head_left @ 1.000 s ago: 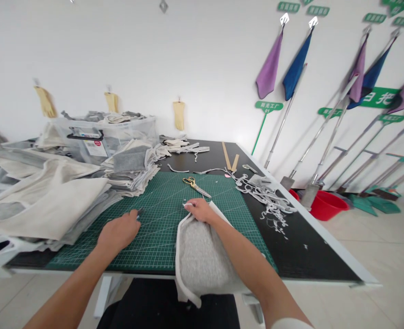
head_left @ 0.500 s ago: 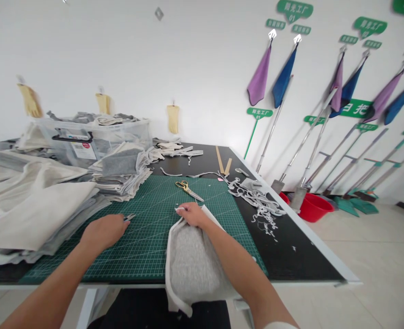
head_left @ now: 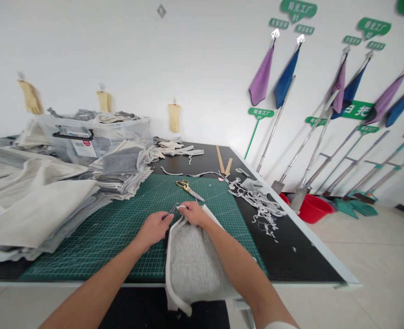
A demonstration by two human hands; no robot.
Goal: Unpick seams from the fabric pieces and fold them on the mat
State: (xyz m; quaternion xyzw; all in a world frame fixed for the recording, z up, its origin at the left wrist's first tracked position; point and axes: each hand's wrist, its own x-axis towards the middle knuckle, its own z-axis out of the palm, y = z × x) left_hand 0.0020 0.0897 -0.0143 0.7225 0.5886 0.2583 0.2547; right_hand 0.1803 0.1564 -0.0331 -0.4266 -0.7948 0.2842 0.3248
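My right hand is closed, pinching the upper corner of a grey fabric piece with white edging. The piece hangs over the front edge of the table. My left hand is closed around small thread snips, whose tips are at the pinched corner; whether the blades touch the cloth I cannot tell. Both hands are above a green cutting mat. Gold-handled scissors lie on the mat just beyond my right hand.
Stacked fabric covers the left side, with a clear plastic box of cloth behind. Fabric scraps and wooden strips lie at the right. A red basin and mops stand on the floor beyond the table.
My left hand has moved right with the snips, from over the mat to the pinched corner. My right hand and the fabric have barely moved.
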